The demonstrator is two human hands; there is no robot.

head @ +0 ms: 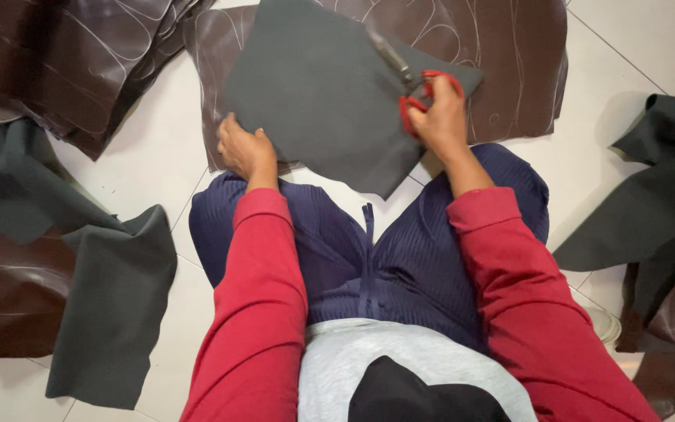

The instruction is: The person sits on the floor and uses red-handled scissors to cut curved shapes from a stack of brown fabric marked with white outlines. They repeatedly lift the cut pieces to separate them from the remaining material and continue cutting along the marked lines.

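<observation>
White tiled floor (158, 148) lay all round, dark brown leather sheets (509, 47) spread ahead, grey-backed offcuts (111, 312) at both sides. The right hand (441, 117) had its grip through the red-handled scissors (412, 82), blades pointing up-left along their long axis, over the lap. The left hand (248, 152) pinched the grey-backed leather piece (322, 94) at its left edge.

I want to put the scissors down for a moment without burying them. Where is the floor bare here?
Bare white tile floor shows between the dark brown pile and the sheet held by the left hand. More lies right of the marked brown sheet, before the dark green scraps. The lap, under the right hand with the red-handled scissors, is crowded.
</observation>
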